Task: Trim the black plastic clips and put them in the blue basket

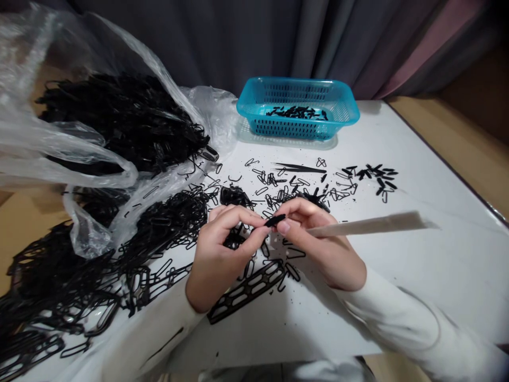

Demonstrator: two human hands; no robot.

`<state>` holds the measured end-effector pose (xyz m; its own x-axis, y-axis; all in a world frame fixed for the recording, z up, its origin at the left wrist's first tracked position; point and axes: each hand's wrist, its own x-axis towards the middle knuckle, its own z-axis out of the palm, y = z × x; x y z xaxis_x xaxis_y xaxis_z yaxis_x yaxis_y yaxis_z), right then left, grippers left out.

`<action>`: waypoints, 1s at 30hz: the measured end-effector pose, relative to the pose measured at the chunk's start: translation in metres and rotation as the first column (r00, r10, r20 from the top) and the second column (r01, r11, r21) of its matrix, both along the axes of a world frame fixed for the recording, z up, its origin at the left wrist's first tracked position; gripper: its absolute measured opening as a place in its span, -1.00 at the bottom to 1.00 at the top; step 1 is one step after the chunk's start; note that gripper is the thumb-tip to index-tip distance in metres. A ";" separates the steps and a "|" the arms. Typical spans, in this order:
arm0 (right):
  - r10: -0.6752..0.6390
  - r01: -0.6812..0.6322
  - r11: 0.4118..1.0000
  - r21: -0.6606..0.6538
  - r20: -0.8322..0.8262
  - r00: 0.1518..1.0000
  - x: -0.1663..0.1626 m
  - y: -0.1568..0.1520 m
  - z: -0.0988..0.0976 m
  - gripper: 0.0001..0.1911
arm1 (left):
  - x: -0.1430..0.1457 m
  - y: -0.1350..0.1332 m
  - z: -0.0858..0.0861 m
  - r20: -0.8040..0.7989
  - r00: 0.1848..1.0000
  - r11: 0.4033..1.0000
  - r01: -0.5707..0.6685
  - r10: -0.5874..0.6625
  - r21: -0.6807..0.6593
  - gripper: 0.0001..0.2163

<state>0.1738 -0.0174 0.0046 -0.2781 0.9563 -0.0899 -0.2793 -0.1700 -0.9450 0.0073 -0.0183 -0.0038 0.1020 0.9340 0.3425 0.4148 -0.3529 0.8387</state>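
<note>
Both hands meet over the middle of the white table. My left hand (226, 246) pinches one end of a small black oblong piece (275, 219) between thumb and forefinger. At its other end, the fingertips of my right hand (318, 233) are closed on the same piece. A long, flat beige strip-like tool (374, 224) also sits in my right hand and sticks out to the right; its working end is hidden. Just below the hands lies a black slotted frame (246, 292). Loose thin black rings (274, 199) are scattered beyond them.
A blue basket (294, 130) holding small black pieces stands at the back. Black tweezers (300, 168) lie before it. On the right is a small pile of black pieces (376, 175). A clear plastic bag (159, 63) spills black strips (119, 122) over the left side.
</note>
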 end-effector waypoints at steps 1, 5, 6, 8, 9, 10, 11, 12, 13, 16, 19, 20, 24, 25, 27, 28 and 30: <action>0.004 -0.004 1.000 0.001 0.001 1.000 0.000 -0.001 0.000 -0.87 | 0.000 0.000 0.000 -0.004 1.000 1.000 0.006 -0.006 0.004 -0.89; 0.024 -0.024 1.000 -0.010 0.027 0.999 -0.002 -0.003 -0.003 -0.81 | 0.000 0.000 0.002 -0.053 0.998 0.998 0.044 -0.042 0.038 -0.87; 0.027 -0.026 1.000 -0.009 0.045 0.999 -0.002 -0.003 -0.004 -0.81 | 0.001 0.001 0.002 -0.075 0.996 0.997 0.056 -0.053 0.047 -0.86; 0.029 -0.029 1.000 0.001 0.087 0.996 -0.001 -0.002 -0.004 -0.80 | 0.000 0.001 0.003 -0.128 0.989 0.996 0.078 -0.072 0.044 -0.86; 0.034 -0.035 0.999 0.010 0.113 0.993 0.000 -0.001 -0.004 -0.80 | 0.000 0.001 0.004 -0.156 0.985 0.996 0.085 -0.078 0.036 -0.87; 0.043 -0.047 0.999 0.019 0.142 0.989 0.001 0.000 -0.003 -0.80 | -0.001 0.001 0.005 -0.183 0.980 0.996 0.090 -0.084 0.026 -0.87; 0.053 -0.057 0.998 0.021 0.172 0.984 0.003 0.001 -0.003 -0.82 | -0.002 0.001 0.006 -0.206 0.974 0.995 0.099 -0.093 0.021 -0.88; 0.066 -0.072 0.997 0.022 0.200 0.978 0.004 0.002 -0.003 -0.84 | -0.003 0.001 0.007 -0.229 0.968 0.994 0.111 -0.104 0.020 -0.88; 0.079 -0.086 0.996 0.021 0.229 0.970 0.006 0.003 -0.002 -0.87 | -0.004 0.001 0.009 -0.252 0.960 0.992 0.127 -0.119 0.019 -0.88; 0.100 -0.125 0.990 0.068 0.295 0.950 0.010 0.005 -0.002 -0.92 | -0.007 0.002 0.015 -0.348 0.924 0.983 0.179 -0.157 0.030 -0.89; 0.077 -0.141 0.980 0.142 0.381 0.921 0.012 0.006 0.001 -0.94 | -0.009 0.004 0.022 -0.465 0.871 0.974 0.215 -0.160 0.068 -0.89; 0.078 -0.149 0.978 0.148 0.402 0.912 0.013 0.005 0.002 -0.94 | -0.010 0.005 0.023 -0.482 0.861 0.972 0.223 -0.161 0.072 -0.88; 0.119 -0.180 0.977 0.116 0.406 0.906 0.014 0.005 0.005 -0.92 | -0.011 0.006 0.022 -0.362 0.904 0.972 0.233 -0.226 -0.025 -0.87; 0.117 -0.177 0.977 0.115 0.404 0.907 0.014 0.004 0.006 -0.92 | -0.011 0.006 0.020 -0.305 0.921 0.970 0.235 -0.241 -0.056 -0.86; 0.092 -0.160 0.978 0.131 0.418 0.904 0.013 0.003 0.005 -0.93 | -0.011 0.005 0.015 -0.194 0.950 0.967 0.228 -0.247 -0.112 -0.86; 0.074 -0.153 0.976 0.152 0.431 0.899 0.013 0.003 0.004 -0.94 | -0.011 0.005 0.013 -0.142 0.960 0.965 0.221 -0.240 -0.138 -0.86; 0.022 -0.139 0.965 0.224 0.456 0.890 0.012 0.001 0.003 -0.95 | -0.011 0.004 0.009 -0.048 0.974 0.960 0.209 -0.222 -0.187 -0.88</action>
<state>0.1857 -0.0163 0.0076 -0.3413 0.9399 0.0102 0.1861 0.0782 -0.9794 -0.0037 -0.0143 0.0047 0.3249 0.9327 0.1566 0.4035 -0.2864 0.8690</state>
